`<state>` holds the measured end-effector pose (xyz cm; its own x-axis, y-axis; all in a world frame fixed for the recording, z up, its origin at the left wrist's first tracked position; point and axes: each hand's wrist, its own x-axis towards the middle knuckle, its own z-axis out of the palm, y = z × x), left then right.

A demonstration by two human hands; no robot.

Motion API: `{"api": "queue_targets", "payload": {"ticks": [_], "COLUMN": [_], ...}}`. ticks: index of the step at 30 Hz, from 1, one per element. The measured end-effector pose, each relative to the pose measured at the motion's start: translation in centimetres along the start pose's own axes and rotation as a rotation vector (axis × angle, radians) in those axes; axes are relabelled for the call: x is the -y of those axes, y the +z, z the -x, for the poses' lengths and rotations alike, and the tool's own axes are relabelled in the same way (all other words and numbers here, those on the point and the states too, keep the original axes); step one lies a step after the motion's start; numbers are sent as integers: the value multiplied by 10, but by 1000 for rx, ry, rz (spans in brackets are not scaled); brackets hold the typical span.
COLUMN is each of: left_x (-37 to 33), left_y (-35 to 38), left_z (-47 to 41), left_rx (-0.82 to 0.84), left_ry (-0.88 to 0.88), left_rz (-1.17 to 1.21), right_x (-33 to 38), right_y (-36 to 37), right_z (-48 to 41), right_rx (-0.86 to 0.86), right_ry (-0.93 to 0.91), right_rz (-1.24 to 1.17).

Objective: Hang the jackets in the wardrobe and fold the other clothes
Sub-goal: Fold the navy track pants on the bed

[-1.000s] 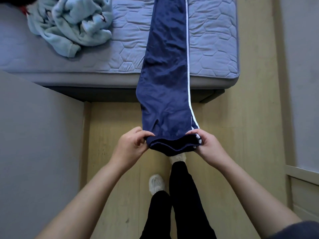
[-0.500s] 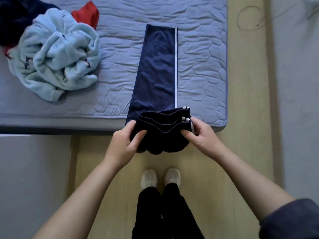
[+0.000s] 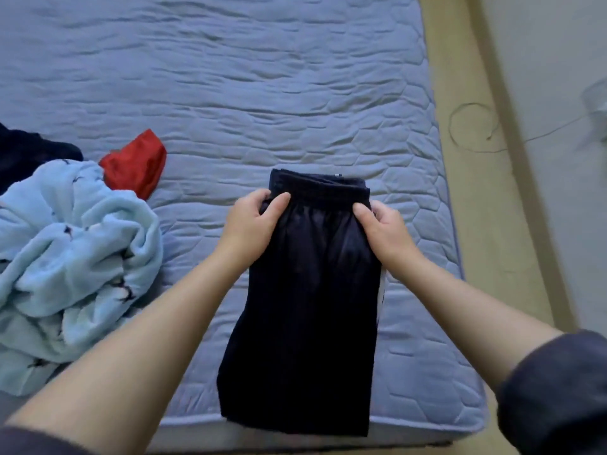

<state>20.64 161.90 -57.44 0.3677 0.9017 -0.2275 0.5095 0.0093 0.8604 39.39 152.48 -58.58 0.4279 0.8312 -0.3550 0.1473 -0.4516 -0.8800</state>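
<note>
One navy trousers [image 3: 305,323], folded, pinched by left hand [image 3: 249,221], right hand [image 3: 382,231], one blue fleece [image 3: 75,257], one red garment [image 3: 136,165]

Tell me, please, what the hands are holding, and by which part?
Both hold the folded navy trousers lying on the bed: the left hand grips the far left corner, the right hand the far right corner.
</note>
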Motion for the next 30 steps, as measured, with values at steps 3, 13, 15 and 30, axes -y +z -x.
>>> {"api": "queue_targets", "payload": {"ticks": [3,13,15,30], "left_x": [43,195,202,231], "left_y": [14,38,37,25], "left_z": [-89,4,32,177], "left_rx": [18,163,260,342], "left_ry": [-195,-673,-714,-775], "left_rz": [-28,160,220,3], "right_x": [-23,-163,-165,-219], "right_y": [23,65,62,59], "right_z": [-85,-43,-30,143], "right_rx": [-68,-66,-12,285], "right_ry": [168,539,563,859], "right_rz": [-49,109,59,-93]}}
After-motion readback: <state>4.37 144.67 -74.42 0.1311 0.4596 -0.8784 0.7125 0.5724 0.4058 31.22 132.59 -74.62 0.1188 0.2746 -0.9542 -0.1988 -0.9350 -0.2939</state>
